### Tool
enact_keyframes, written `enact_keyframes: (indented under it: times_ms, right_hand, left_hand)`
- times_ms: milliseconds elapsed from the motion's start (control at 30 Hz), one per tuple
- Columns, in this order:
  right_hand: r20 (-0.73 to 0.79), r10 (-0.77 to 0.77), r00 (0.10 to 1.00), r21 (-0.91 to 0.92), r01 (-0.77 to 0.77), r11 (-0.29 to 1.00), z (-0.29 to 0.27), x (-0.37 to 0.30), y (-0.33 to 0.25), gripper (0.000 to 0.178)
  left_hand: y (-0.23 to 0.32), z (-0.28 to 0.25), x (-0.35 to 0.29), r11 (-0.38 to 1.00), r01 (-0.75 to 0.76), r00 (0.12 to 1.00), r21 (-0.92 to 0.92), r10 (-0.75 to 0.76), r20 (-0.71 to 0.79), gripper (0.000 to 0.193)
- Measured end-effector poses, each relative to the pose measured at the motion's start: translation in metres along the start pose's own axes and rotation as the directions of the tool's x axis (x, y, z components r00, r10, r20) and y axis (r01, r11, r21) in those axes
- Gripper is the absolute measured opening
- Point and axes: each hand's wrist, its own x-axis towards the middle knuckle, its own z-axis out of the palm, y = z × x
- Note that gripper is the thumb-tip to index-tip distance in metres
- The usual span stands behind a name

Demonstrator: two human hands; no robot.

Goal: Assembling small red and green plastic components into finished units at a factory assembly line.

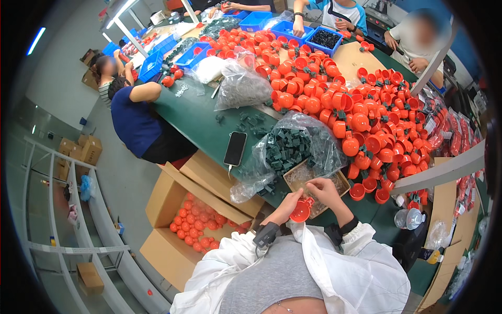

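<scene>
We are in a small factory assembly room. A long green counter [198, 123] carries a heap of orange plastic cups [334, 94] and clear bags of dark green parts [290, 149]. Blue bins [259, 21] line the far end. Several people sit around it. An open cardboard box [178, 230] of orange pieces stands on the floor beside metal shelving [68, 220].
</scene>
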Motion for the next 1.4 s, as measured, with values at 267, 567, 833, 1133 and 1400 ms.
enact_keyframes:
  times_ms: [267,567,833,1133,1400]
  right_hand:
    - [-0.065,-0.195,0.979,-0.023,0.194,0.981,-0.001,-0.021,-0.047,0.013]
    - [0.033,-0.423,0.906,-0.264,0.416,0.87,0.014,-0.027,-0.058,0.012]
    - [0.116,-0.494,0.861,-0.24,0.507,0.828,0.025,-0.02,-0.07,0.018]
    - [-0.062,-0.511,0.857,-0.601,0.377,0.704,0.035,0.088,-0.001,0.015]
    - [-0.207,-0.122,0.971,0.288,0.18,0.941,0.013,0.066,-0.039,0.007]
  left_hand:
    - [-0.002,-0.01,-0.013,0.991,-0.107,0.985,0.082,0.117,-0.129,0.027]
    - [0.007,-0.005,-0.028,0.982,-0.184,0.972,-0.034,0.177,-0.156,0.02]
    - [0.012,-0.013,-0.043,0.97,-0.243,0.958,-0.026,0.236,-0.163,0.022]
    - [0.015,-0.029,-0.071,0.915,-0.311,0.948,-0.258,0.278,-0.158,0.031]
    - [0.007,-0.046,-0.089,0.868,-0.329,0.944,-0.373,0.316,-0.099,0.037]
